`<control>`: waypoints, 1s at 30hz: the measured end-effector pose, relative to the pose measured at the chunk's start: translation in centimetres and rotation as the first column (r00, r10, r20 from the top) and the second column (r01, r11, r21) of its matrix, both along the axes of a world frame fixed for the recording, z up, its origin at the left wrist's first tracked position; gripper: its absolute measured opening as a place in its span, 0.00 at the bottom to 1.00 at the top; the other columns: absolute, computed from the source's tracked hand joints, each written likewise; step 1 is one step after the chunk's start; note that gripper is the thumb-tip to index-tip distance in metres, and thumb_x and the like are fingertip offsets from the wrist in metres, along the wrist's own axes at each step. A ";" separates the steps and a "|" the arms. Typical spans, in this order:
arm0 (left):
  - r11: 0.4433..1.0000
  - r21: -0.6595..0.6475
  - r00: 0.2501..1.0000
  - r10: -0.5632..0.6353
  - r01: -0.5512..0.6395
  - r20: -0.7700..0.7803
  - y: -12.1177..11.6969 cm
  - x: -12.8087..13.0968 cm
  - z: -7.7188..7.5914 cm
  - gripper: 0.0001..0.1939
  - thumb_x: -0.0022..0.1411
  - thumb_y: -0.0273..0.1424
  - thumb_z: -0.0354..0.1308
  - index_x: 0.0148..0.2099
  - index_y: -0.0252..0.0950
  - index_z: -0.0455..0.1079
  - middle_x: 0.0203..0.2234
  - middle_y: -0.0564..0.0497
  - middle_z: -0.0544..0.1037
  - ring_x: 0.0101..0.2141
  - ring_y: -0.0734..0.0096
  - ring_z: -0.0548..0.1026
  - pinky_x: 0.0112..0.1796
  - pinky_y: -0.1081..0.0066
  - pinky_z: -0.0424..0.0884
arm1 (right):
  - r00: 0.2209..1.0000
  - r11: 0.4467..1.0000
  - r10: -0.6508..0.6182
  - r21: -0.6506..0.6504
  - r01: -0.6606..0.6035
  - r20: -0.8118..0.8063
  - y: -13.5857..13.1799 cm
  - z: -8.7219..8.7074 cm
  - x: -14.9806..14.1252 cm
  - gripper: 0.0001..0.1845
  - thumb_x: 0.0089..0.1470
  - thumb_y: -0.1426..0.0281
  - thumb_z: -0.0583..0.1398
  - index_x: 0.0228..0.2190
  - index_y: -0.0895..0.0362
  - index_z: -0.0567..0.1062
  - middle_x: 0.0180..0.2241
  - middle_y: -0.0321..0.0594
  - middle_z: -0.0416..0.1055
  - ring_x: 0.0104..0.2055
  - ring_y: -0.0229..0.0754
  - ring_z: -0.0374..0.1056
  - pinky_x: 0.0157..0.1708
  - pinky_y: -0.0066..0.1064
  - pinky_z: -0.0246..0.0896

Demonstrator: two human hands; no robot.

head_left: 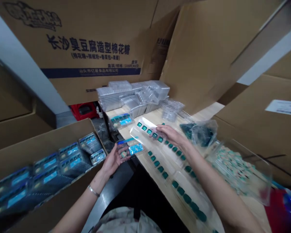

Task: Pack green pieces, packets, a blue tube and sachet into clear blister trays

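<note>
My left hand grips the near edge of a clear plastic tray, which holds a light blue printed packet, a blue strip and a small pale piece. Over the worktable, my right hand reaches onto a white strip bearing a row of dark green square pieces. Its fingers close around a green square piece, partly covering it. More green pieces lie in rows nearer to me. A filled clear pack lies at the table's far left corner.
On the left stands an open carton with stacked filled packs. Clear empty trays are piled at the back. To the right are a plastic bag and a clear bin of small pale-and-green pieces. Large cardboard boxes surround the table.
</note>
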State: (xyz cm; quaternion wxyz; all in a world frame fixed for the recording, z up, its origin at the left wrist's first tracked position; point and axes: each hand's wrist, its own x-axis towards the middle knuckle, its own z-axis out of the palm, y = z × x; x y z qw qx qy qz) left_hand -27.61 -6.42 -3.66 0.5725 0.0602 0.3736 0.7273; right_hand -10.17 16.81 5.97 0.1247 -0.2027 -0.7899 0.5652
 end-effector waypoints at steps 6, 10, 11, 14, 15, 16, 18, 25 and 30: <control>0.999 0.037 0.999 -0.040 0.040 0.013 0.2 -0.4 0.1 0.26 0.60 0.50 0.48 0.46 0.32 0.66 0.39 0.41 0.76 0.37 0.60 0.77 0.40 0.57 0.74 | 0.931 0.911 0.338 -0.296 -0.287 0.137 -1.3 -1.1 -3.7 0.20 0.48 0.57 0.61 0.34 0.62 0.75 0.28 0.37 0.73 0.27 0.34 0.66 0.28 0.24 0.60; 0.997 -0.003 0.994 -0.081 0.081 -0.077 0.5 -0.2 0.1 0.24 0.58 0.47 0.53 0.48 0.33 0.67 0.42 0.41 0.75 0.36 0.63 0.77 0.35 0.63 0.75 | 0.850 0.901 0.434 -0.119 -0.418 0.300 -1.1 -2.4 -7.0 0.22 0.46 0.55 0.62 0.32 0.62 0.76 0.27 0.37 0.73 0.28 0.35 0.66 0.29 0.25 0.59; 0.997 -0.023 0.991 -0.070 0.068 -0.110 0.6 -0.2 0.0 0.21 0.57 0.43 0.56 0.47 0.33 0.67 0.42 0.42 0.75 0.36 0.64 0.77 0.35 0.65 0.76 | 0.845 0.902 0.411 -0.020 -0.431 0.341 -1.0 -2.8 -7.6 0.22 0.46 0.54 0.62 0.32 0.62 0.77 0.28 0.37 0.73 0.29 0.37 0.67 0.30 0.26 0.59; 0.996 -0.090 0.982 -0.015 -0.002 -0.189 0.7 -0.1 -0.3 0.19 0.55 0.36 0.62 0.47 0.35 0.67 0.41 0.45 0.75 0.34 0.68 0.77 0.34 0.67 0.76 | 0.910 0.855 0.218 0.380 -0.353 0.354 -0.8 -3.9 -8.6 0.24 0.45 0.53 0.62 0.34 0.61 0.77 0.33 0.42 0.73 0.35 0.41 0.68 0.36 0.29 0.60; 0.994 -0.105 0.979 0.000 -0.021 -0.202 0.8 0.0 -0.4 0.19 0.54 0.36 0.62 0.47 0.35 0.67 0.41 0.46 0.75 0.34 0.69 0.76 0.33 0.67 0.76 | 0.937 0.821 0.121 0.498 -0.280 0.327 -0.8 -4.3 -8.4 0.24 0.45 0.54 0.62 0.37 0.61 0.76 0.36 0.44 0.73 0.38 0.43 0.68 0.39 0.30 0.59; 0.993 -0.116 0.978 0.013 -0.038 -0.210 0.8 0.0 -0.6 0.19 0.54 0.37 0.62 0.47 0.35 0.67 0.40 0.46 0.75 0.33 0.69 0.76 0.32 0.67 0.76 | 0.952 0.786 0.020 0.583 -0.204 0.306 -0.9 -4.7 -8.1 0.25 0.46 0.54 0.62 0.40 0.61 0.75 0.39 0.47 0.72 0.41 0.45 0.68 0.41 0.31 0.59; 0.989 -0.126 0.974 0.049 -0.078 -0.220 0.9 0.2 -0.8 0.20 0.54 0.37 0.62 0.47 0.35 0.66 0.40 0.46 0.75 0.32 0.69 0.76 0.31 0.67 0.76 | 0.937 0.763 -0.148 0.639 -0.096 0.317 -1.3 -5.4 -7.0 0.26 0.49 0.54 0.60 0.43 0.60 0.72 0.41 0.49 0.71 0.44 0.47 0.67 0.43 0.33 0.58; 0.963 -0.044 0.923 0.240 -0.265 -0.302 1.5 0.3 0.7 0.22 0.54 0.38 0.61 0.51 0.39 0.66 0.46 0.47 0.73 0.36 0.68 0.76 0.30 0.72 0.75 | 0.988 0.998 -0.068 -0.007 0.070 0.139 -3.1 -5.8 -5.3 0.30 0.54 0.55 0.55 0.52 0.62 0.63 0.31 0.41 0.72 0.30 0.39 0.68 0.29 0.29 0.61; 0.888 0.101 0.822 0.455 -0.449 -0.342 4.0 -3.9 2.9 0.21 0.53 0.35 0.62 0.50 0.38 0.67 0.47 0.49 0.74 0.43 0.72 0.73 0.42 0.74 0.70 | 0.960 0.962 -0.270 0.012 0.272 -0.067 -2.7 -4.4 -11.2 0.22 0.51 0.58 0.57 0.43 0.61 0.70 0.33 0.41 0.72 0.31 0.37 0.68 0.31 0.28 0.62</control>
